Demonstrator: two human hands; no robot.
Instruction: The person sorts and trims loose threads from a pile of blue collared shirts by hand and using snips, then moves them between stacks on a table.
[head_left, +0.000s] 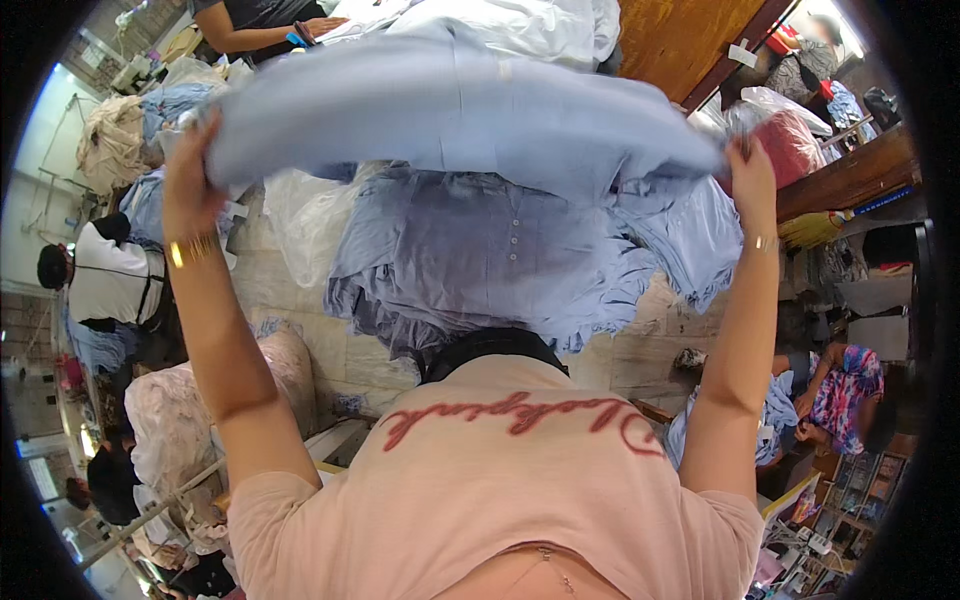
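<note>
A light blue shirt point(400, 110) is stretched wide in the air between my two raised hands, blurred by motion. My left hand point(193, 175) grips its left end, the fingers partly smeared. At the other end my right hand point(750, 168) has closed on the cloth. Below the lifted shirt, right in front of my body, lies a thick stack of similar blue shirts point(450, 250). The top one shows a short row of buttons, and loose edges hang down the stack's near side.
White plastic point(300, 225) lies left of the stack. Bundled garments point(110, 140) stand at far left, a large wrapped bundle point(190, 410) nearer. A wooden board point(680, 45) rises at the back right. Co-workers are behind the shirt, at left and at lower right.
</note>
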